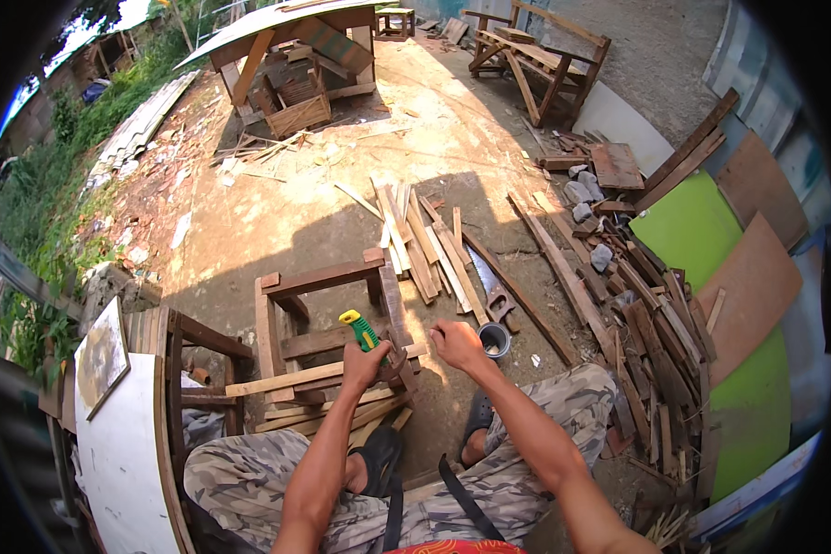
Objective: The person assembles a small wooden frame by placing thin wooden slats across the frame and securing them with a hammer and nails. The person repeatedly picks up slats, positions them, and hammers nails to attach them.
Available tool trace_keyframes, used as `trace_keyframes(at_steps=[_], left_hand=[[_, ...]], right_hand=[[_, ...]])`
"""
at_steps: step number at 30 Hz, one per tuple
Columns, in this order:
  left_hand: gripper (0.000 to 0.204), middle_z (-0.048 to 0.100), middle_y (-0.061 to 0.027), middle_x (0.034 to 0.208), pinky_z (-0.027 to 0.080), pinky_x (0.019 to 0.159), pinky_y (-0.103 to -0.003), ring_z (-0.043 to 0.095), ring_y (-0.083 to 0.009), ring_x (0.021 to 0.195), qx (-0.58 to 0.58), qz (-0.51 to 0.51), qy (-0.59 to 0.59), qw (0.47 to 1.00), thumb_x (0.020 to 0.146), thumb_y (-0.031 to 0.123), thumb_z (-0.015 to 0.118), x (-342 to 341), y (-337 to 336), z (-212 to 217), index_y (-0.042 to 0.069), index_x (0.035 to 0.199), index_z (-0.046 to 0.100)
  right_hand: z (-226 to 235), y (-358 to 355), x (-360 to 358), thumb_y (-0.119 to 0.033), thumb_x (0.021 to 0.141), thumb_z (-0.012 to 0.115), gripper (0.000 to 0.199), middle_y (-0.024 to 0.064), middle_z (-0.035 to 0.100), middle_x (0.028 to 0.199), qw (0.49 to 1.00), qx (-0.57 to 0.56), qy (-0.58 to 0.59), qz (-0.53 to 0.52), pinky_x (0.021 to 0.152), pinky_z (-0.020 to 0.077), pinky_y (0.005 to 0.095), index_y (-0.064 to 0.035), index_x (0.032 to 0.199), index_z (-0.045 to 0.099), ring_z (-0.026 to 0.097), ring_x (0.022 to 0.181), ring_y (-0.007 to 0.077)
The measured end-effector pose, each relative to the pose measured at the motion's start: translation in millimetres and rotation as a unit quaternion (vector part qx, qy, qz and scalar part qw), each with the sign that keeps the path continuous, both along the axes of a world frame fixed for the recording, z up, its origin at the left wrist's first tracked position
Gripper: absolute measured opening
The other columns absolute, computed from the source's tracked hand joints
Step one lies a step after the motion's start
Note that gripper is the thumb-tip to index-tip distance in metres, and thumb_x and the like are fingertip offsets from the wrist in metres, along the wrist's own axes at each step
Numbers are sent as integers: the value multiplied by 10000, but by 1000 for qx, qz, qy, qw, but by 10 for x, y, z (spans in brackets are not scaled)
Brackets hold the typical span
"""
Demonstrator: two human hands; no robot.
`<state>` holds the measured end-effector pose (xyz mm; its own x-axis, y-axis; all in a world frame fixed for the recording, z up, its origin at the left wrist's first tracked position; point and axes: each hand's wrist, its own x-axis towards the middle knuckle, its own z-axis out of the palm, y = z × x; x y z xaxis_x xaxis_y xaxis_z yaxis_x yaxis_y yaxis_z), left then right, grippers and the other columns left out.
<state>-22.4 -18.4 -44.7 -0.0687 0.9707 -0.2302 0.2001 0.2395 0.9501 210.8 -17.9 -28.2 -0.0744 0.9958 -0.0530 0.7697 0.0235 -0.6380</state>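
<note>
We find left hand (364, 364) gripping green-and-yellow handle (366, 333), right hand (457, 345) curled closed, both near wooden frame (323, 277). Beyond it, we note sunlit, littered ground (277, 194)

Planks (422, 247), handsaw (487, 283) and wooden frame (310, 344) mark an outdoor woodworking yard (277, 214).

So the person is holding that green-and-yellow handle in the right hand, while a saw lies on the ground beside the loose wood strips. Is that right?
Not quite: the head view shows the green-and-yellow handle in the left hand, not the right. The saw does lie on the ground beside the loose wood strips.
</note>
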Motion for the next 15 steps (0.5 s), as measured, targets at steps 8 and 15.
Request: trace_keyframes(at_steps=[8, 15], left_hand=[[396, 673, -127, 631, 514, 550, -365, 678, -210, 573, -16, -54, 96, 994, 763, 342, 758, 13, 21, 218, -48, 756, 686], [522, 689, -220, 708, 537, 646, -433, 698, -337, 656, -7, -231, 249, 941, 758, 461, 731, 502, -208, 602, -57, 819, 710]], right_hand=[[-6, 35, 898, -280, 949, 580, 287, 211, 708, 960, 971, -58, -147, -179, 794, 537, 431, -37, 1000, 723, 684, 905, 378], [455, -178, 456, -535, 991, 540, 587, 112, 711, 1012, 937, -130, 325, 0, 840, 525, 398, -1, 1212, 643, 684, 921, 248]])
